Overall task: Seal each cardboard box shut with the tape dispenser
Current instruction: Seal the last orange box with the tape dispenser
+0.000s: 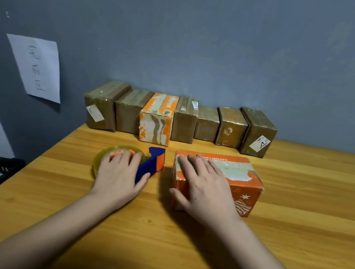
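Here, a person reaches both arms across a wooden table (299, 194). The left hand (120, 172) lies over the tape dispenser (152, 165), fingers draped across its clear roll and thumb against the blue handle; it looks like a loose hold, not a firm grip. The right hand (206, 182) rests flat on the orange box (239, 186), fingers straight along the top, thumb down the near side. That box sits just right of the dispenser, close to the person. Seven more boxes (180, 121) stand in a row against the grey wall, under a taped paper note (37, 68). The box looks light and a little crushable, so a flat palm should steady it. The dispenser seems rigid; take it by the handle, clear of the toothed edge.
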